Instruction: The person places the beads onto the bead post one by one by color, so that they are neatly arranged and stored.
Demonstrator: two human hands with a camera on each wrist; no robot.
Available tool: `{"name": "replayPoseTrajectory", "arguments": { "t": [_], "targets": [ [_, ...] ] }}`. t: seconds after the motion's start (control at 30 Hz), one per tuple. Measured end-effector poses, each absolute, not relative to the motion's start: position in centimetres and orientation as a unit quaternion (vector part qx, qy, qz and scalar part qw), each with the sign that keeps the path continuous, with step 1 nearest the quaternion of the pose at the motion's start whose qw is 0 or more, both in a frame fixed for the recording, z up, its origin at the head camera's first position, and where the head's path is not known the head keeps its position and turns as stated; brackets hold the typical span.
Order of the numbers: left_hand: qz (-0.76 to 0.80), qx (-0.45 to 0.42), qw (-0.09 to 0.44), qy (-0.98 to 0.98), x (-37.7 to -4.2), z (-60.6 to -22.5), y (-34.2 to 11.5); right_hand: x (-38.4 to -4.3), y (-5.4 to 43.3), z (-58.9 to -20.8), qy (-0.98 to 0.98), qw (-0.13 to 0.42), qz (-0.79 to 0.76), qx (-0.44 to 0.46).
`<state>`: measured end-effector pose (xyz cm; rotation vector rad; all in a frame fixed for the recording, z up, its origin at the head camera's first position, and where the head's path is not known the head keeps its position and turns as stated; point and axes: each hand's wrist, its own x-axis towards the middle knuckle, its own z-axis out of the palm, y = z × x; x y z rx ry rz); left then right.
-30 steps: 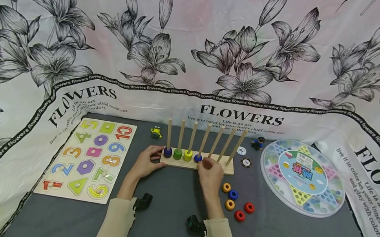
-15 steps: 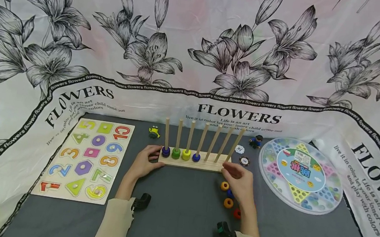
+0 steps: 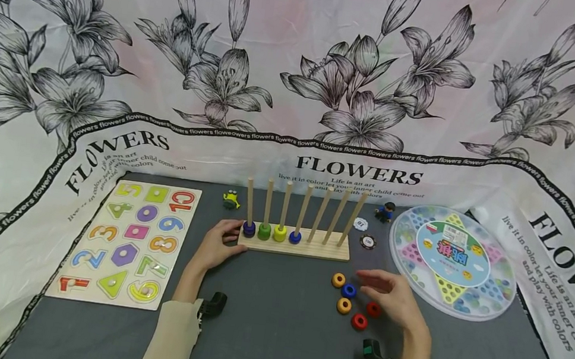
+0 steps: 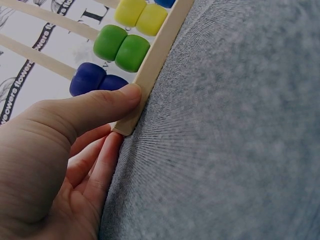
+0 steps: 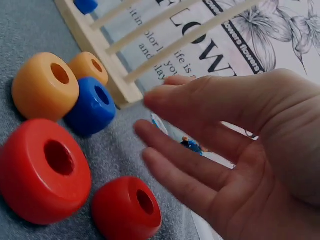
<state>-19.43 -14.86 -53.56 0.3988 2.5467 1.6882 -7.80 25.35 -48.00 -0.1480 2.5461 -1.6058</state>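
Observation:
A wooden peg stand (image 3: 294, 246) with several upright rods stands mid-table. My left hand (image 3: 216, 244) grips its left end, the thumb (image 4: 117, 100) on the front edge and the other fingers round the end. Pairs of dark blue beads (image 4: 89, 79), green beads (image 4: 111, 42) and yellow beads (image 4: 131, 11) sit on the left rods, then a blue bead (image 3: 294, 238); the rods to the right are bare. With nothing in it, my right hand (image 3: 394, 297) hovers, fingers extended, beside loose beads: a blue bead (image 5: 90, 107), two orange beads (image 5: 45, 86) and two red beads (image 5: 45, 172).
On the left lies a number and shape puzzle board (image 3: 123, 243). A round Chinese checkers board (image 3: 452, 262) is at the right. Behind and beside the stand are a green toy figure (image 3: 231, 199), a small dark figurine (image 3: 384, 212) and two round chips (image 3: 368, 241).
My right hand has let go of the blue bead on the fourth rod and moved right and toward me, over to the loose beads. The left hand keeps its grip.

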Motion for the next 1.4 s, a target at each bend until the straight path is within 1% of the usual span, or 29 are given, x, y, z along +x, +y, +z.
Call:
{"name": "replayPoseTrajectory", "arguments": {
  "t": [0.13, 0.27, 0.53, 0.87, 1.0, 1.2, 1.3, 1.4],
  "targets": [
    [0.549, 0.127, 0.03, 0.826, -19.4, -53.7, -14.8, -8.0, 25.5, -48.1, 0.84, 0.096, -0.531, -0.055],
    [0.55, 0.127, 0.032, 0.825, -19.3, -53.7, -14.9, -8.2, 25.4, -48.4, 0.841, 0.114, -0.525, -0.061],
    [0.549, 0.131, 0.028, 0.825, -19.4, -53.7, -14.9, -8.5, 24.6, -49.2, 0.862, 0.094, -0.492, -0.076],
    [0.547, 0.125, 0.03, 0.828, -19.4, -53.6, -14.9, -8.4, 24.1, -49.2, 0.868, 0.089, -0.486, -0.055],
    [0.546, 0.126, 0.03, 0.828, -19.4, -53.7, -14.9, -8.3, 24.0, -48.5, 0.867, 0.068, -0.493, -0.035],
    [0.548, 0.128, 0.03, 0.826, -19.4, -53.5, -14.9, -9.0, 22.9, -46.4, 0.866, 0.012, -0.499, 0.017],
    [0.549, 0.131, 0.029, 0.825, -19.4, -53.6, -14.9, -9.7, 21.5, -45.1, 0.852, -0.031, -0.523, 0.022],
    [0.55, 0.13, 0.028, 0.825, -19.4, -53.7, -14.9, -10.5, 19.7, -43.7, 0.826, -0.079, -0.559, -0.001]
  ]
}}
